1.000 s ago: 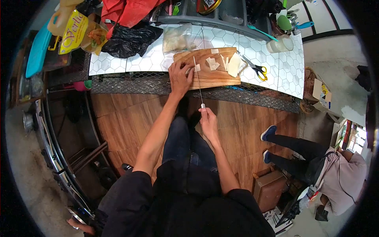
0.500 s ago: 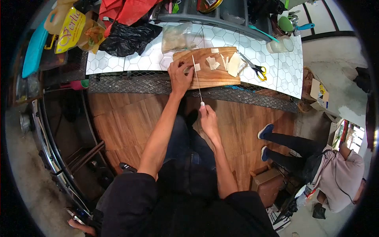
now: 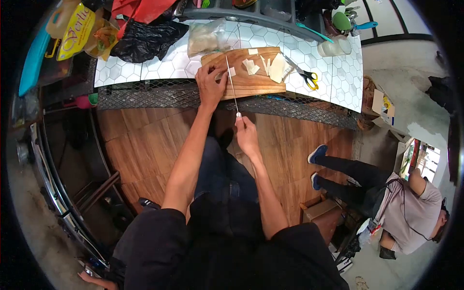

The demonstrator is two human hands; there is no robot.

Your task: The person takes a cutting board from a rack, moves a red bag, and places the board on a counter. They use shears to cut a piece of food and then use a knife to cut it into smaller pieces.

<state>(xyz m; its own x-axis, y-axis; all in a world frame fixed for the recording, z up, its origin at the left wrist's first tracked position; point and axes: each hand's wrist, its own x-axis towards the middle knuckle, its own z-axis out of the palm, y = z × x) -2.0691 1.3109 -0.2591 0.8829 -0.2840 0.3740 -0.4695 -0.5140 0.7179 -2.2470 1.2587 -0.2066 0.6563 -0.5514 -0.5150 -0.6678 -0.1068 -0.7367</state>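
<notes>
My right hand (image 3: 247,136) is wrapped round the handle of a long thin knife (image 3: 232,87), its blade pointing away over the wooden board (image 3: 263,87). Just left of the blade, my left hand (image 3: 211,86) rests on the board's left part with bent fingers; whatever lies under the fingertips is too small to make out. A small pale square (image 3: 232,71) lies against the blade. Further right on the board are small pale pieces (image 3: 251,67), thin strips and a larger pale sheet (image 3: 278,67). Scissors (image 3: 307,78) with yellow and black handles lie right of the board.
A clear plastic bag (image 3: 207,38) lies behind the board, with a black plastic bag (image 3: 147,41) to its left. A grey rack (image 3: 270,24) and a clear cup (image 3: 336,47) stand at the back. Another person (image 3: 408,208) is at the right.
The whole view has shifted, so the board, counter and both hands appear further up and left. The hands and knife keep nearly the same places relative to the board.
</notes>
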